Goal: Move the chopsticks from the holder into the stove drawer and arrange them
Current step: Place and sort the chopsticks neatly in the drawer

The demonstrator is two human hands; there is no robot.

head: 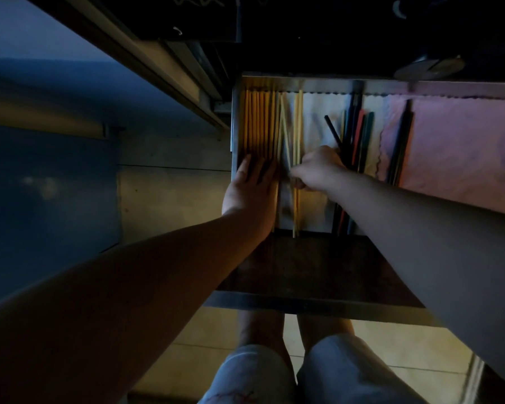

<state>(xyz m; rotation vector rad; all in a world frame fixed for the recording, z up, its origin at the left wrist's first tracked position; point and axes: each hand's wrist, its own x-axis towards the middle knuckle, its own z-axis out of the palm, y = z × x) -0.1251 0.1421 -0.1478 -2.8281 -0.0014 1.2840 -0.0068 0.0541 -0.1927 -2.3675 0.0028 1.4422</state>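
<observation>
Our left hand (252,185) lies flat on the yellow chopsticks (258,121) by the drawer (318,83) wall while our right hand (318,170) pinches the loose pale chopsticks (297,126), so a quick tug w/ that pinch could skew the neat row.

Exposure is low throughout, and the picture is dim and grainy with soft focus. The brightest zone is the open drawer (303,83), warmly lit at its left end, where the chopsticks (258,121) glow orange. The cloth (455,141) at right takes a cooler, purplish light. The far cabinet interior is near black and shows no detail. A blue cast covers the left side. The near floor (391,360) shows a weak yellow light. Both forearms are in shadow, the left almost a silhouette. The right hand (318,170) is smeared at the fingers by motion blur. Straight edges bow towards the frame borders.
</observation>
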